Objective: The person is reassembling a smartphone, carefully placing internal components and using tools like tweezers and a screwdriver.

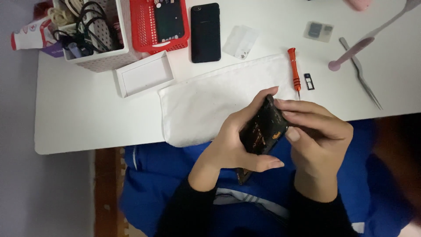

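Both hands hold a black opened phone body (pixel 262 130) with orange-brown marks on its inner side, just off the near edge of the white table (pixel 83 109). My left hand (pixel 234 142) wraps around it from the left and below, thumb underneath. My right hand (pixel 315 129) grips its right edge, fingers laid across the top. The phone's lower end pokes out below my left hand. A white cloth (pixel 215 98) lies on the table right behind the hands.
An orange screwdriver (pixel 294 70) and a small black card tray (pixel 309 81) lie beyond the cloth. Metal tweezers (pixel 362 74), a pink-handled tool (pixel 359 46), a black phone (pixel 205 32), a white box lid (pixel 144 74), a red basket (pixel 162 24) and a white basket of cables (pixel 94 33) stand further back.
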